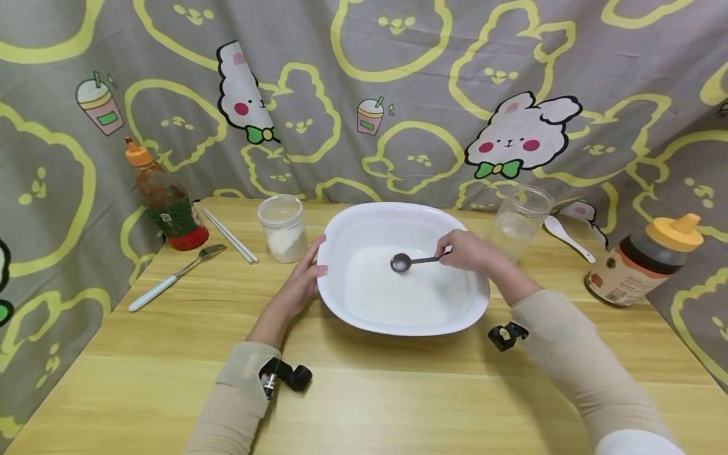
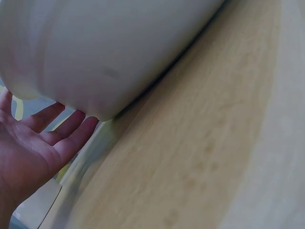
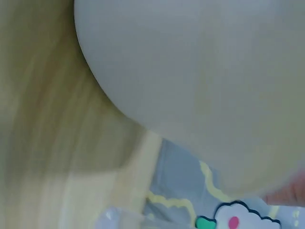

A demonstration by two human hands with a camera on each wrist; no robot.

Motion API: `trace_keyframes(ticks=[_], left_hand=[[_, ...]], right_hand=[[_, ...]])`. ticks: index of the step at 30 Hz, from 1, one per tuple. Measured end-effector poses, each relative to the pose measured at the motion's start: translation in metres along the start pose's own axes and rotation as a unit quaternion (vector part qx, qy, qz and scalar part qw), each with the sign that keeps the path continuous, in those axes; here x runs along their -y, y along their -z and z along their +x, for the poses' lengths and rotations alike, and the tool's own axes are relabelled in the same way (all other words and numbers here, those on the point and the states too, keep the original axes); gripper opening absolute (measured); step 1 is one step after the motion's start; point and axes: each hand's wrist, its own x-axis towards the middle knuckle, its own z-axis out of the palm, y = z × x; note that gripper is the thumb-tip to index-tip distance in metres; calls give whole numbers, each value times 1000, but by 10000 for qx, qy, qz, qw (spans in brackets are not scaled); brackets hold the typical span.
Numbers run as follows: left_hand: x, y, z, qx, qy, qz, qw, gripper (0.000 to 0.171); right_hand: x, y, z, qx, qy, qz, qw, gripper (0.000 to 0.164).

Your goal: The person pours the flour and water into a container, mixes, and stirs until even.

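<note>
A large white basin [image 1: 404, 319] stands on the table with a pale, milky-looking layer over its bottom. My left hand [image 1: 300, 287] holds its left rim, the thumb over the edge; in the left wrist view, the fingertips [image 2: 88, 125] touch the outer wall. Over the basin's far right part, my right hand [image 1: 465, 251] pinches the handle of a small dark measuring spoon [image 1: 400, 263]. The spoon's round bowl is low over the basin's middle. In the right wrist view the basin wall [image 3: 181, 81] hides most of that hand.
Left of the basin are a jar of white powder [image 1: 286, 237], chopsticks [image 1: 229, 235], a fork [image 1: 176, 276] and a red sauce bottle [image 1: 165, 205]. On the right are a clear jar [image 1: 519, 218], a white spoon [image 1: 569, 239] and a yellow-capped bottle [image 1: 639, 265]. A patterned curtain [image 1: 318, 38] hangs behind.
</note>
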Motion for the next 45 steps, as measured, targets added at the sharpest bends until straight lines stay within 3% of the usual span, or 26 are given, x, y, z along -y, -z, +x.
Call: trace_keyframes(ticks=[7,12,17,20,25,28,31,34,38,45], left_hand=[[1,-1,1,98,-29,-2,9999,67],[-1,-2,3,70,-21,-10,10000,68],[-2,-1,2,-14,26,45,10000,68],[-2,-1,2,-29,35,41,10000,68],[-2,-1,1,-13,37,-1,10000,67],[-1,-1,1,30,34,-8,10000,67],[-1,-1,1,63,11,-4,10000,67],[-1,-1,1,20,6,42,10000,67],[-1,0,1,-39,13,70,10000,67],[-1,0,0,-35,12,116,9999,67]], right_hand=[[-2,-14,2,298,330,862,9953,10],[-1,1,-11,386,454,193,9980,9],[3,18,-15,211,-48,-509,9985,11],[3,14,-7,4,-279,-567,9980,11],[0,-14,10,-309,28,181,9994,8],[3,-25,12,20,326,866,9957,10],[6,-26,6,527,593,1082,9910,11],[7,-18,-3,881,943,823,9882,10],[1,-1,-15,1105,1092,401,9870,10],[-3,26,-24,802,437,-804,9926,13]])
